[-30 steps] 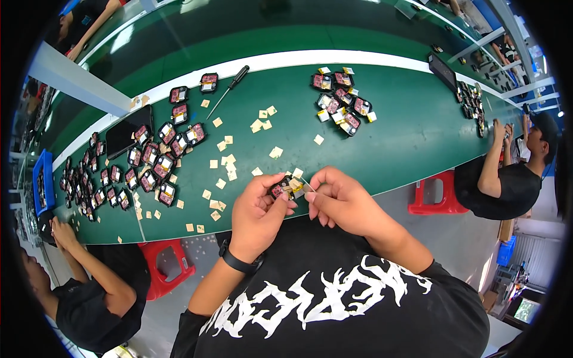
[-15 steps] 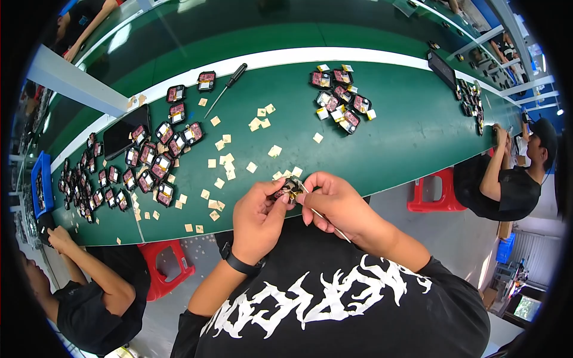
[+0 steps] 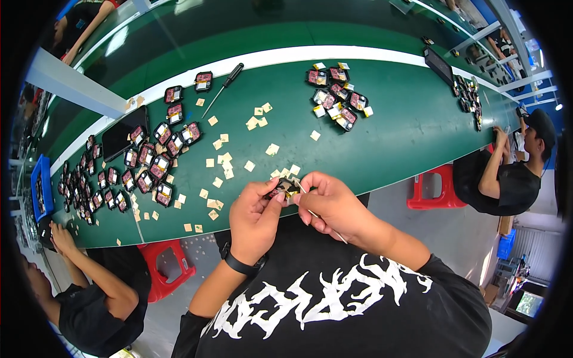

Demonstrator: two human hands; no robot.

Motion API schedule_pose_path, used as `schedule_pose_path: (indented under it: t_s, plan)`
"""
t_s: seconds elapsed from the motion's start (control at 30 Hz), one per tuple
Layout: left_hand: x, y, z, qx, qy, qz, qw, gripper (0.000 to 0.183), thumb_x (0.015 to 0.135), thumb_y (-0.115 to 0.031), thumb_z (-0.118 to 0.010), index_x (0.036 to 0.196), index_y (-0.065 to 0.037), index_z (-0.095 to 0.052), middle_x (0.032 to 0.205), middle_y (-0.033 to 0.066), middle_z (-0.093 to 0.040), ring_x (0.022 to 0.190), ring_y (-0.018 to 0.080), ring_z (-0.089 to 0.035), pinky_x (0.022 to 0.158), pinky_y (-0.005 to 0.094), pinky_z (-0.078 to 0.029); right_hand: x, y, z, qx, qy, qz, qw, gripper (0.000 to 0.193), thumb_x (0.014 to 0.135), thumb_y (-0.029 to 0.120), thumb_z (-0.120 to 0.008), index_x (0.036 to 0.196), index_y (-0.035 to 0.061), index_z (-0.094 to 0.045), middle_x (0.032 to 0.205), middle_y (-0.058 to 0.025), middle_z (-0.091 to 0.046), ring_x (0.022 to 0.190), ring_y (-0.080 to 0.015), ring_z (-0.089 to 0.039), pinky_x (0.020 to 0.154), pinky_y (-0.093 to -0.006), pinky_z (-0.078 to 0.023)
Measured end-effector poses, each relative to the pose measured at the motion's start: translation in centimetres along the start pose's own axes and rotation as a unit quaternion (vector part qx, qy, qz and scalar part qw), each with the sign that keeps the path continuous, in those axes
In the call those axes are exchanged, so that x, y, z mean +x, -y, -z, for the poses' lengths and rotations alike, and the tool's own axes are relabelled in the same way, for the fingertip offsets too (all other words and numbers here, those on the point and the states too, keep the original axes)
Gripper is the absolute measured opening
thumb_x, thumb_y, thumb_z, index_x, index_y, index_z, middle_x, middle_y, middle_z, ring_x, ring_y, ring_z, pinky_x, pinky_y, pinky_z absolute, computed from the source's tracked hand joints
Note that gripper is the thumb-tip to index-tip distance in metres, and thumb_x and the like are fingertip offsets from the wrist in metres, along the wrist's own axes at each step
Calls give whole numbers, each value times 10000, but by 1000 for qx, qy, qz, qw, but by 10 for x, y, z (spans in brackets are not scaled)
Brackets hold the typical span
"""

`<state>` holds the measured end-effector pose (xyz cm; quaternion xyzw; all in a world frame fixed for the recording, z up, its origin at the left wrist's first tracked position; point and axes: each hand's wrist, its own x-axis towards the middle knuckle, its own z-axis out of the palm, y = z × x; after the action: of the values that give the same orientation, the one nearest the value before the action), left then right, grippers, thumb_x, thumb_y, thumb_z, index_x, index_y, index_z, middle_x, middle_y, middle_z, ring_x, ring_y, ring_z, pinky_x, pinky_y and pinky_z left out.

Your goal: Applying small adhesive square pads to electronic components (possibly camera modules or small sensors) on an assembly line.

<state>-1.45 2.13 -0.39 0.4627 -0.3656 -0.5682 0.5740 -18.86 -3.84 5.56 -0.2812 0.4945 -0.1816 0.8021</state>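
Above the table's near edge, my left hand (image 3: 253, 221) is closed on a small black device casing (image 3: 289, 186) with a reddish circuit board and a yellow strip inside. My right hand (image 3: 334, 206) is closed on a thin pale stick (image 3: 338, 234) that slants down to the right. Its thumb and index fingertip press at the casing's right side, and the fingers hide much of it. Small beige square pads (image 3: 285, 172) lie just beyond the casing. Further off sits a group of similar casings (image 3: 317, 78) with white and yellow tabs.
Many more casings (image 3: 160, 165) crowd the green table (image 3: 382, 143) on the left, near a dark tablet-like panel (image 3: 122, 134). A screwdriver (image 3: 224, 88) lies at the back. One co-worker (image 3: 98, 298) sits at left, another (image 3: 504, 173) at right. Red stools (image 3: 433, 191) stand below the table.
Both hands stay at the casing with only slight shifts. The stick's free end has moved a little to the left. The whole view has shifted slightly.
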Motion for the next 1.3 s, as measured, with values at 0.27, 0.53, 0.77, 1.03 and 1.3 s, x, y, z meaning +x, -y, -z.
schedule_pose_path:
  t_s: [0.27, 0.53, 0.77, 1.03, 1.3]
  plan:
    - [1, 3, 1, -19, -6, -6, 1000, 237, 989, 78, -599, 1225, 59, -581, 1139, 119, -649, 956, 127, -669, 847, 296, -594, 1, -10, -5, 5, -30, 48, 998, 187, 975, 114, -661, 982, 71, -479, 660, -40, -612, 408, -62, -443, 346, -237, -283]
    - [2, -8, 2, -67, -6, 47, 997, 263, 994, 56, -596, 1243, 4, -530, 1174, 116, -646, 1019, 148, -672, 836, 306, -612, 6, -24, 0, -86, -27, 156, 984, 184, 1006, 132, -661, 1004, 66, -489, 681, -19, -616, 505, -42, -503, 447, -228, -370]
    - [4, -7, 0, -88, -11, 36, 995, 273, 995, 67, -583, 1256, 15, -523, 1145, 131, -658, 1026, 156, -674, 846, 313, -615, 12, -31, 10, -137, -40, 265, 954, 217, 952, 67, -737, 1073, 6, -568, 746, 24, -610, 624, -9, -484, 545, -206, -380]
    - [6, -13, -4, -56, -21, 62, 996, 297, 988, 80, -583, 1280, 54, -531, 1133, 130, -667, 990, 142, -676, 857, 280, -578, 12, -23, 6, -169, -42, 206, 963, 206, 899, 54, -779, 1040, 1, -639, 716, 22, -573, 643, -36, -517, 581, -239, -426]
    - [6, -8, -3, -57, -10, 48, 997, 202, 998, 76, -567, 1199, 67, -554, 1120, 134, -671, 994, 145, -681, 868, 301, -611, 13, -12, 18, -441, -46, 441, 780, 185, 909, 116, -762, 1067, 39, -705, 790, -89, -675, 648, -206, -603, 598, -325, -476]
